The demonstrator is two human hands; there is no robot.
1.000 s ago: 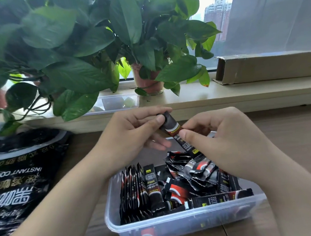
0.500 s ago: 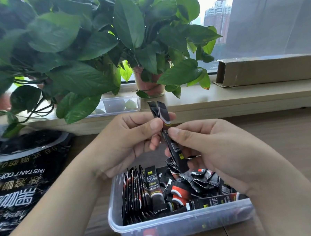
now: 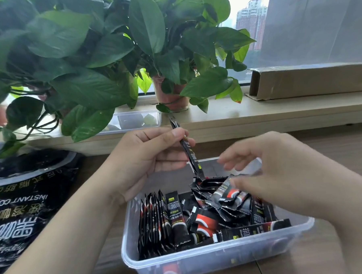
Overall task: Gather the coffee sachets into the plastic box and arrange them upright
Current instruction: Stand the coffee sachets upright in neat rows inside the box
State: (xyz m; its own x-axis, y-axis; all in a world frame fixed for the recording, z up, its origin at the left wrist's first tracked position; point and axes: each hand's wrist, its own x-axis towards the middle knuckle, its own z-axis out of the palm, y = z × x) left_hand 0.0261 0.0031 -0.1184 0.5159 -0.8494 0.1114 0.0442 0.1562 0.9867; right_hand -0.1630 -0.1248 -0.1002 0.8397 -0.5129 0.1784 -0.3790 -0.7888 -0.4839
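Two hands work above the plastic box (image 3: pixel 203 261) on the wooden bench (image 3: pixel 334 149). Left hand (image 3: pixel 143 161) grip: pinched on one sachet (image 3: pixel 189 153), held steeply tilted. Right hand (image 3: pixel 282 173): blurred, fingers spread loosely over the loose sachets (image 3: pixel 225 197), hiding some. Upright sachets (image 3: pixel 153 222) fill the box's left end. A windowsill (image 3: pixel 279 112) carries potted plants (image 3: pixel 108 56).

You've got potted plants (image 3: pixel 113 56) and a cardboard box (image 3: pixel 311 80) on the windowsill (image 3: pixel 279 110), black instant-coffee bag (image 3: pixel 22 203) lying left on the surface (image 3: pixel 344 145).
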